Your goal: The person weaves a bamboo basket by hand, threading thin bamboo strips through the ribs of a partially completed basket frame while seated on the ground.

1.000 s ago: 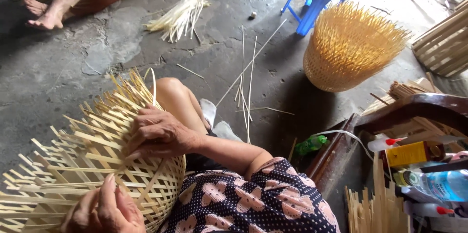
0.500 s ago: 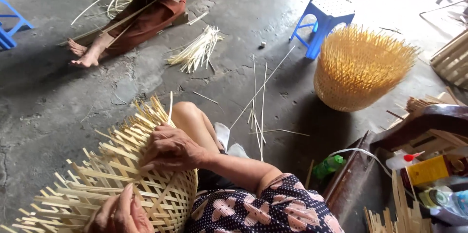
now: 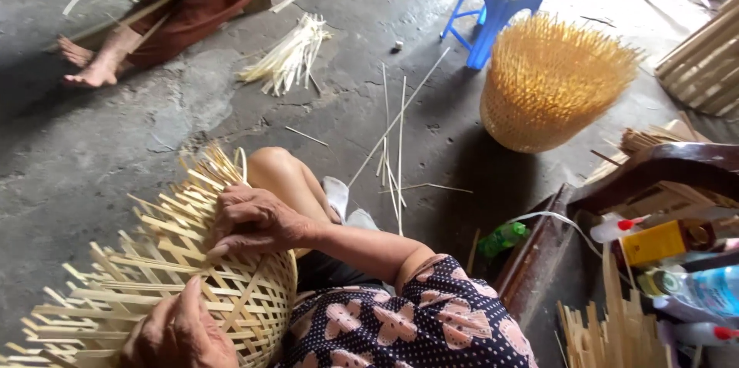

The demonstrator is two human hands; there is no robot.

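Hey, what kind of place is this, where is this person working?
Most likely a basket-weaving workshop set up on a bare concrete floor. Both hands rest on a half-woven bamboo basket, another unfinished basket stands by a blue stool, and loose bamboo strips lie scattered near a second seated person.

Against the half-woven bamboo basket point(image 3: 154, 283), the right hand point(image 3: 254, 222) has slid a little along the upper weave, its fingers now spread flat over the strips near the knee. The left hand point(image 3: 181, 333) has crept higher up the basket's near wall, more of it showing than a second ago. The view has swung, so the seated person's foot point(image 3: 92, 71) beyond the basket shows nearer the top edge.
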